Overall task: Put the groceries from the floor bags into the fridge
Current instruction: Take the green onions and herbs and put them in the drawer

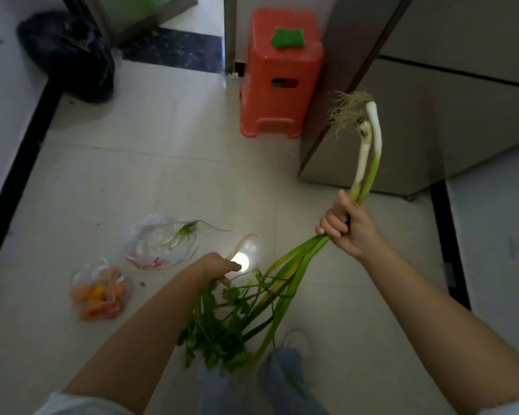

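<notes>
An orange stool (277, 76) stands far, at the middle, a green sponge (287, 38) on top. A black bag (72, 55) slumps far left by the wall.

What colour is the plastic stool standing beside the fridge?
The plastic stool is orange-red, with a green scouring pad lying on top; the head view shows it.

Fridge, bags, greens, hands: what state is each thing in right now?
Fridge: doors closed.
Spring onions: held roots up in right hand.
Leafy herbs: hanging from left hand.
Clear bag: open, flat on floor, one sprig left.
Fruit bag: full, on floor.
Black bag: bulging, by wall.
</notes>
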Tool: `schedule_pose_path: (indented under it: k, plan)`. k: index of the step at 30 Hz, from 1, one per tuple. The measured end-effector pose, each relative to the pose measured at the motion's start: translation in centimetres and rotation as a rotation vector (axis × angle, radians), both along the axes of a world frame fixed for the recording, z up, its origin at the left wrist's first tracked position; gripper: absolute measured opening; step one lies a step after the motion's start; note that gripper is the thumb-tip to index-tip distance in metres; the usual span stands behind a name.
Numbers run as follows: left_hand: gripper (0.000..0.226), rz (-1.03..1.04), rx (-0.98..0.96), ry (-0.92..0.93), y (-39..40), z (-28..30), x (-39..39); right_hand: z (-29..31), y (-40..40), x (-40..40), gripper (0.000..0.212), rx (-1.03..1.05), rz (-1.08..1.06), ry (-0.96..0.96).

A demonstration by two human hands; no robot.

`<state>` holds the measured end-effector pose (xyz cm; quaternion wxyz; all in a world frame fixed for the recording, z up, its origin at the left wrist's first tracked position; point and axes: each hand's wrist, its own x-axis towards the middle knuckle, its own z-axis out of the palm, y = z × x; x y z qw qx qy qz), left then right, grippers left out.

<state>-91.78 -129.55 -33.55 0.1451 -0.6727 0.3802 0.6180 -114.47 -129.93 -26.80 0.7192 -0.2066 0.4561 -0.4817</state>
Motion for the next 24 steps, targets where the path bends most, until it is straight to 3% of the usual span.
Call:
schedule_pose_path:
  k: [5,8,10,12,15,17,20,24]
  plan:
    - [0.047,0.098,0.177,0.094,1.9,-3.8,2.6,-4.8,-1.0,5.0,0.080,0.085,0.091,-0.069]
    - [0.018,0.169,0.151,0.097,2.2,-5.5,4.6,-7.5,-1.5,8.0,0.079,0.148,0.140,-0.082]
    - [0.019,0.256,0.096,0.064,2.0,-6.7,6.8,-8.8,-1.9,9.6,0.071,0.204,0.182,-0.033]
    - [0.023,0.415,0.025,0.010,1.5,-8.1,9.5,-10.1,-2.4,10.5,0.055,0.273,0.174,0.184]
    - [0.008,0.734,-0.116,-0.103,0.3,-10.2,13.5,-12.1,-3.6,11.6,0.044,0.312,0.151,0.714]
    - [0.023,0.891,-0.184,-0.178,-0.6,-11.7,15.4,-13.6,-4.8,12.2,0.040,0.276,0.142,0.951]
    - [0.032,1.065,-0.218,-0.255,-2.4,-13.7,16.9,-16.0,-6.5,12.7,0.041,0.202,0.216,1.172]
    - [0.038,1.233,-0.181,-0.256,-5.3,-17.0,16.9,-19.3,-8.3,14.1,0.042,0.197,0.383,1.224]
